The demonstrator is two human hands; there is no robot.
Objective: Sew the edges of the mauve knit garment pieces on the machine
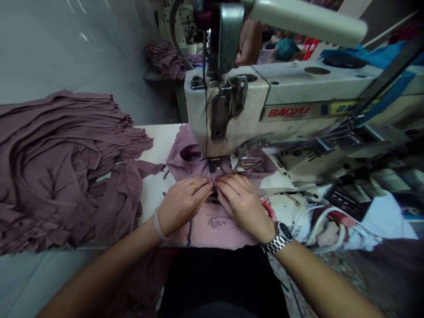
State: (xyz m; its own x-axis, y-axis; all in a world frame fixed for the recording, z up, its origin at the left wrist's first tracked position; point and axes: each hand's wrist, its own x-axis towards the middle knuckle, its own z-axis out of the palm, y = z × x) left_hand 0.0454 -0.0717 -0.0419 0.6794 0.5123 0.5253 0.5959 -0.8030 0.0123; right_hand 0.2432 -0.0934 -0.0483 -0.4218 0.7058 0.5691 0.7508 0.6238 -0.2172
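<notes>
My left hand (183,204) and my right hand (241,203) press and pinch a mauve knit garment (212,232) on the white sewing table (155,176), their fingertips meeting at a fold. That fold lies just in front of the presser foot (215,165) of a cream BAOYU industrial sewing machine (288,110). The needle area is partly hidden by the machine head and the fabric. A round neck opening (189,153) shows in the garment beyond my left hand.
A large heap of mauve cut fabric strips (59,168) fills the table's left side. The machine head and its thread guides rise above the work. Behind it are another mauve pile (168,59) and a person's arm (250,42). A patterned cloth (341,225) lies at the right.
</notes>
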